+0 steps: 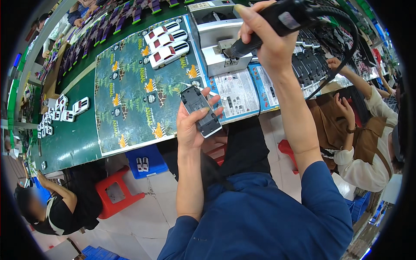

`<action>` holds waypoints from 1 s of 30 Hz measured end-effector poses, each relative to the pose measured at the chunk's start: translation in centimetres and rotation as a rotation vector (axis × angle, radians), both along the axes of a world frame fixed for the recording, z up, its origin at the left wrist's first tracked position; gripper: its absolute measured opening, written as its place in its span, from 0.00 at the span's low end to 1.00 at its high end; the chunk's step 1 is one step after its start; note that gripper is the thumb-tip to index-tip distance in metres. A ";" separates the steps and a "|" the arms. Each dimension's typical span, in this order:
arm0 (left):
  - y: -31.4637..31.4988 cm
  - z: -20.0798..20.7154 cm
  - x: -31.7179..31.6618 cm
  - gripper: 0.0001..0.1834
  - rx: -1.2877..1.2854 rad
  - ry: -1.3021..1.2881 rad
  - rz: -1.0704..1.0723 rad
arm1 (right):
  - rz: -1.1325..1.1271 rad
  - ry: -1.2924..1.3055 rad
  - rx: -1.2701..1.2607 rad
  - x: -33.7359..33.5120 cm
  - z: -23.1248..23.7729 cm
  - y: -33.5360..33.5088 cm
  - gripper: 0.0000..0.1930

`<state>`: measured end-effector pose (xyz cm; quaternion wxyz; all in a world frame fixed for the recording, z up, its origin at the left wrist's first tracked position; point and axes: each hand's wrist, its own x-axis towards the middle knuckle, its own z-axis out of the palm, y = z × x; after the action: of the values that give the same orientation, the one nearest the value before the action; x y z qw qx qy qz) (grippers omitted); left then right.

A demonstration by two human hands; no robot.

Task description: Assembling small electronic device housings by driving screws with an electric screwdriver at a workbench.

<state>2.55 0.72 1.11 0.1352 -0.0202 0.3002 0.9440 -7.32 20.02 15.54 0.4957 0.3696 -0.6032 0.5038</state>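
Observation:
My left hand holds a toy car belly up over the table's front edge. Its black chassis faces me, with my thumb pressed across it. Wrapped around a black corded electric screwdriver is my right hand. The driver slants down to the left, and its tip end meets the front of a silver metal box that looks like a screw feeder. Whether a screw is on the bit is too small to tell. Three white toy cars with red windows stand beside the box on a patterned printed sheet.
More white toy cars cluster on the green table at left. Black chassis parts lie at right. The driver's cable loops down on the right. Co-workers sit on both sides. A red stool and a blue bin are below the table.

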 end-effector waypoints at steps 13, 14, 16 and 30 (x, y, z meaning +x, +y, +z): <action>0.0 -0.2 0.0 0.39 0.061 -0.032 0.060 | 0.246 -0.786 -0.216 2.8 -1.6 -0.3 0.10; 0.1 0.2 -0.1 0.43 0.041 -0.053 0.042 | 0.430 -0.771 -0.337 4.1 -1.3 -0.2 0.08; 0.3 0.3 -0.1 0.41 -0.003 -0.051 0.065 | 0.638 -0.745 -0.395 6.6 -0.6 -0.6 0.07; 0.3 -0.8 -1.1 0.36 0.053 -0.075 0.083 | 0.670 -0.861 -0.326 9.5 -2.3 -4.4 0.08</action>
<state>1.45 1.04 0.28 0.1078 -0.0644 0.2687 0.9550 2.20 15.58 13.23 0.0688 0.2209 -0.5150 0.8254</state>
